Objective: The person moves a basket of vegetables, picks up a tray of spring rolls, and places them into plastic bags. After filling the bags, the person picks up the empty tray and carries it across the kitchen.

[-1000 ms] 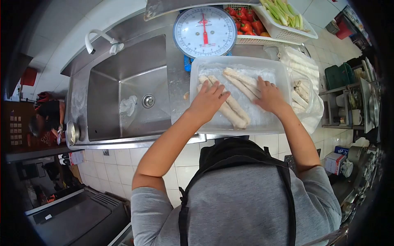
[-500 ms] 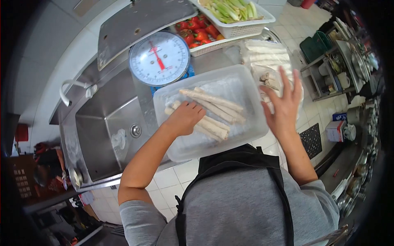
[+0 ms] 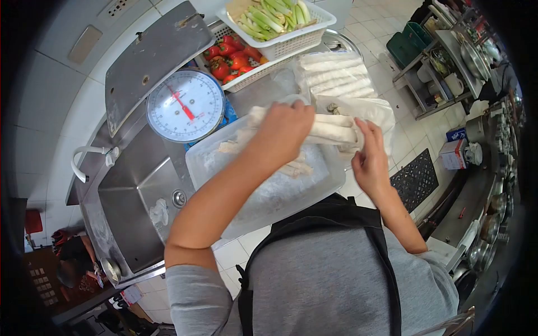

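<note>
Over the translucent plastic tub (image 3: 269, 201), my left hand (image 3: 286, 131) is wrapped around several long, pale, floury rolls (image 3: 333, 130) that look like uncooked filled pastry rolls. At the right end of this bundle, my right hand (image 3: 372, 162) has its fingers and thumb curled round the roll ends. A clear plastic bag (image 3: 381, 112) lies just beyond, with its opening close to the bundle. More pale rolls (image 3: 297, 167) rest in the tub below, partly hidden by my left forearm. White dust or frost coats the tub floor.
A dial scale (image 3: 186, 106) stands left of the tub, beside the steel sink (image 3: 134, 193). Behind are a basket of red peppers (image 3: 230, 59) and a basket of cut green stalks (image 3: 291, 45). Packed rolls (image 3: 336, 75) lie at the back right. Another person (image 3: 75, 260) is at far left.
My left hand has lifted several rolls from the tub and carried them up and right. My right hand has closed in from spread fingers to the roll ends. The view has shifted.
</note>
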A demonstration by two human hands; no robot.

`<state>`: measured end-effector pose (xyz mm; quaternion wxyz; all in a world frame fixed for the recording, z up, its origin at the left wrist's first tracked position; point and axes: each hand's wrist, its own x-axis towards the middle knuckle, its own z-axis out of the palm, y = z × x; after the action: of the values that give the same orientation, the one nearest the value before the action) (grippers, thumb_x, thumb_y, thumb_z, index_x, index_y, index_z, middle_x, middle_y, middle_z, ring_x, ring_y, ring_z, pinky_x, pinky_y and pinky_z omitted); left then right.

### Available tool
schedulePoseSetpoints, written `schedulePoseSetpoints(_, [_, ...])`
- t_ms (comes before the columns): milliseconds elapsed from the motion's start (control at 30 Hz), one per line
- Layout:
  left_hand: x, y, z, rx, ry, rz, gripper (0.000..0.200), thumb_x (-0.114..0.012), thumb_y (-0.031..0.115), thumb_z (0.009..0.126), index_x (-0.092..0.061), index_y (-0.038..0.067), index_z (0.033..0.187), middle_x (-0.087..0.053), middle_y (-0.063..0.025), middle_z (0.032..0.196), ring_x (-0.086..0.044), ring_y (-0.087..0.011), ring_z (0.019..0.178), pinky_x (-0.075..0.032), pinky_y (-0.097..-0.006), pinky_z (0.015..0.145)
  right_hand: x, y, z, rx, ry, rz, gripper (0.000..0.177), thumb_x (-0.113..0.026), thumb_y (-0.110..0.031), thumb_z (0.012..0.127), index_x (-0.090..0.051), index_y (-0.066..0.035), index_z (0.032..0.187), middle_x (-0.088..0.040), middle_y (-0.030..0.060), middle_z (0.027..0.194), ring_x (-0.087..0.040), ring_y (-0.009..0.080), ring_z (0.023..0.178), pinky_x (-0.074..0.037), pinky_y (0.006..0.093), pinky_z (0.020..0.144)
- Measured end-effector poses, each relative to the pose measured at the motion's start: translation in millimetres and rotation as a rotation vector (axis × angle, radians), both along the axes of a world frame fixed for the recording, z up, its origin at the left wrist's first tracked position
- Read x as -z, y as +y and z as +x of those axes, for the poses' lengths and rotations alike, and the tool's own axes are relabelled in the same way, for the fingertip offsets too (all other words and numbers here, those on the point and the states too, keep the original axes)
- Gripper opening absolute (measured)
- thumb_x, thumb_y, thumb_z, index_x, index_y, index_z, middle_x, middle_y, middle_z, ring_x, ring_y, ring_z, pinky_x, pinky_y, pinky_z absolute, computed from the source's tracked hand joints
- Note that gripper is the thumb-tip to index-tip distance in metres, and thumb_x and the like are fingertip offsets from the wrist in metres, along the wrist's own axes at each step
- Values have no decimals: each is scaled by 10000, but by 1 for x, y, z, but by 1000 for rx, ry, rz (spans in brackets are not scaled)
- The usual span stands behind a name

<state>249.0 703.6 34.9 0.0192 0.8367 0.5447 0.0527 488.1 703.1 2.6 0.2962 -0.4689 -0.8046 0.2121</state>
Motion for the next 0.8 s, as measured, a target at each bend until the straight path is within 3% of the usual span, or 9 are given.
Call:
schedulePoseSetpoints(133, [40, 43, 70, 202, -46, 75, 254, -728, 70, 649, -642, 9, 880, -657, -185, 907, -656, -348, 819, -533, -435, 718, -3, 6, -9, -27, 157, -5, 803, -460, 190, 697, -406, -57, 1460, -422, 244, 1413, -529, 415, 1209, -510, 377, 864])
schedulePoseSetpoints(233, [68, 71, 101, 173, -328, -149, 241, -735, 91, 649, -666, -3, 859, -675, -189, 966, -665, -343, 873, -535, -441, 765, -5, 21, -5, -64, 199, 119, 799, -455, 195, 702, -413, -53, 1461, -428, 230, 1421, -507, 404, 1261, -502, 373, 884])
schedulePoseSetpoints(267, [49, 70, 97, 188, -254, -176, 274, -746, 145, 703, -678, 11, 932, -679, -170, 1036, -664, -333, 910, -534, -428, 806, -8, 20, -3, -40, 229, 11, 788, -455, 192, 718, -415, -57, 1464, -425, 217, 1435, -550, 342, 1162, -501, 345, 835])
schedulePoseSetpoints(367, [38, 49, 61, 102, -764, 1, 255, -734, 146, 776, -690, 33, 1001, -669, -162, 1059, -655, -349, 930, -527, -421, 830, -17, 19, 3, -16, 304, -200, 772, -455, 184, 749, -411, -68, 1477, -415, 194, 1467, -605, 205, 914, -486, 278, 725])
schedulePoseSetpoints(467, [49, 21, 40, -268, -878, -59, 238, -711, 107, 827, -690, 45, 1057, -663, -149, 1080, -649, -353, 946, -519, -411, 852, -7, 25, 2, -59, 369, -130, 773, -459, 186, 758, -402, -71, 1485, -406, 167, 1488, -524, 124, 781, -435, 231, 660])
schedulePoseSetpoints(567, [81, -3, 68, -289, -842, 45, 237, -681, 34, 834, -681, 27, 1071, -665, -145, 1069, -648, -340, 954, -515, -401, 861, -5, 28, 0, -75, 418, -195, 798, -470, 200, 752, -378, -62, 1500, -393, 93, 1509, -422, 55, 737, -372, 190, 632])
schedulePoseSetpoints(667, [78, -4, 98, -215, -941, 5, 245, -661, 8, 840, -684, 34, 1082, -668, -136, 1066, -641, -322, 967, -513, -393, 864, -6, 34, 0, -101, 386, -215, 794, -472, 199, 757, -373, -56, 1502, -391, 84, 1511, -426, 50, 750, -368, 178, 635])
schedulePoseSetpoints(767, [57, -15, 56, -311, -1023, -118, 287, -666, -22, 814, -682, 31, 1095, -669, -142, 1079, -628, -337, 988, -507, -394, 881, -6, 39, 4, -129, 397, -242, 768, -464, 181, 756, -397, -53, 1484, -416, 162, 1477, -513, 182, 1019, -416, 256, 833])
schedulePoseSetpoints(800, [56, -22, 27, -265, -818, -75, 380, -695, -12, 785, -674, 66, 1156, -669, -118, 1112, -594, -331, 1076, -462, -421, 959, -6, 40, 5, -149, 390, -222, 761, -464, 177, 756, -400, -48, 1480, -419, 178, 1471, -495, 231, 1158, -397, 283, 936])
